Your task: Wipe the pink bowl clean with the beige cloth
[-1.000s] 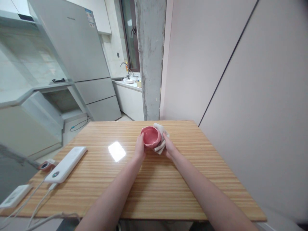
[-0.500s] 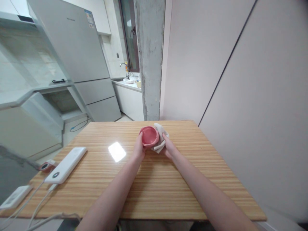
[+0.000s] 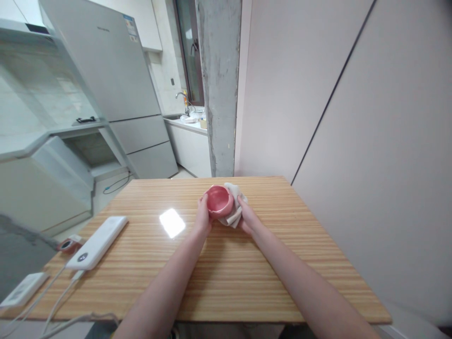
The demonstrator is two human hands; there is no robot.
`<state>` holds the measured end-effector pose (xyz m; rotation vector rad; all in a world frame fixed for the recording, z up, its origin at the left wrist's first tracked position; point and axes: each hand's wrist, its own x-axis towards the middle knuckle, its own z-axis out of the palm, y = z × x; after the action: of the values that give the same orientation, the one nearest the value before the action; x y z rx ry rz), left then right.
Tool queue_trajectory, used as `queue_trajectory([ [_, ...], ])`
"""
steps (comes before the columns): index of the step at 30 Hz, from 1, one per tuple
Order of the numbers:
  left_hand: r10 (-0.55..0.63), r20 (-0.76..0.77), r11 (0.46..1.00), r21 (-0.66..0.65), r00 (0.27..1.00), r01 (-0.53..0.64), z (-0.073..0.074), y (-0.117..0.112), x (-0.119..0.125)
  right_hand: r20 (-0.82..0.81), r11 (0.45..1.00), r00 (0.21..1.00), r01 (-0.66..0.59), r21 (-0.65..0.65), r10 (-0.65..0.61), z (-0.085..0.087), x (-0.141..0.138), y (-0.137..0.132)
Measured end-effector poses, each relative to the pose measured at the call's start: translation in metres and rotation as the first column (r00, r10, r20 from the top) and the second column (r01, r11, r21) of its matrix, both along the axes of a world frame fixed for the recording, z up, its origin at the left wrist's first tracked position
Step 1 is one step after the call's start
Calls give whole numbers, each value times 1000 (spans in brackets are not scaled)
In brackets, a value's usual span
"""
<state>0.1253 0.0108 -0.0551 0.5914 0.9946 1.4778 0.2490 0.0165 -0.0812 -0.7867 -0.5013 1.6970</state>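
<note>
A small pink bowl (image 3: 219, 201) with a wavy rim is tilted so that its inside faces me. My left hand (image 3: 204, 212) grips its left side, thumb at the rim and the other fingers hidden behind. Against the bowl's right side lies a crumpled whitish cloth (image 3: 234, 218). My right hand (image 3: 246, 215) is closed on that cloth, thumb on top, pressing it to the outer wall of the bowl. Both hands are above the far middle part of the wooden table (image 3: 282, 254).
At the table's left lie a white power bank (image 3: 97, 242) with cables, a white flat box (image 3: 24, 289) and a small reddish object (image 3: 69, 245). A concrete pillar (image 3: 222, 89) and a pale wall panel (image 3: 300, 70) rise behind. A fridge (image 3: 106, 61) stands back left.
The bowl has turned slightly and shifted a little left in my left hand. The cloth has bunched differently, its lower fold now further down along the bowl's side.
</note>
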Motion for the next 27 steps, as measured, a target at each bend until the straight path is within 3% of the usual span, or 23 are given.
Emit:
queue_trajectory([
  [2, 33, -37, 999, 12, 999, -32, 0, 0, -1, -27, 1000, 999, 18, 17, -17, 3, -1, -1],
  [7, -171, -154, 981, -115, 973, 154, -4, -2, 2, -52, 968, 967, 246, -53, -249, 8, 9, 4],
  [9, -140, -154, 986, -108, 978, 124, -6, -1, 4, -38, 973, 975, 215, -82, -218, 8, 8, 4],
  [13, 33, -94, 999, 41, 995, -29, -7, 4, 1, -20, 997, 1000, 4, -78, -5, 8, -1, -3],
  [15, 81, -78, 994, 79, 994, -75, -4, 5, -2, -6, 998, 999, -33, -58, 33, 9, -2, -6],
  [17, 52, -96, 998, 39, 994, -49, -1, 3, -4, -9, 999, 1000, 3, -43, -4, 12, 0, -6],
  [22, -189, -83, 972, -160, 978, 174, 1, -3, 0, -26, 969, 971, 235, -75, -238, 16, 7, -2],
  [24, -167, -73, 976, -156, 983, 154, 0, -4, 2, -15, 981, 984, 177, -81, -178, 15, 5, -2],
  [27, -11, -66, 999, -53, 998, 7, 0, -2, 1, 12, 996, 999, 39, -83, -39, 10, 0, -3],
])
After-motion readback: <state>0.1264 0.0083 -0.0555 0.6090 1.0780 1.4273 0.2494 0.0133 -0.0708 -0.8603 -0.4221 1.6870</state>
